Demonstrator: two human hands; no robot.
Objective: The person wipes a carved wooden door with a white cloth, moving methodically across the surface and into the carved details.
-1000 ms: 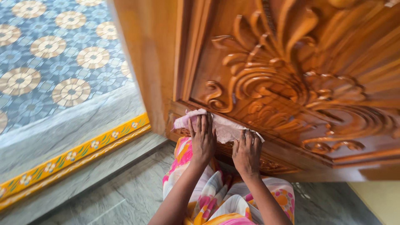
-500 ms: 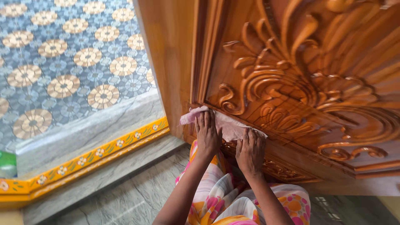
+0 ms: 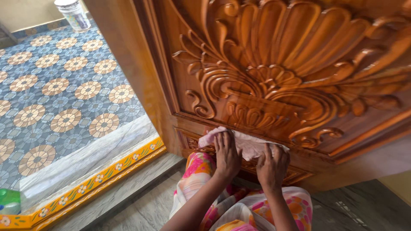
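Head view: left hand and right hand press flat, fingers spread, pinning pink cloth against carved door's lower ledge

A round jar with a white lid and a printed label in pale and dark tones is standing on the patterned tile floor at the top left. A green plastic container, only partly in view, is sitting at the lower left edge.
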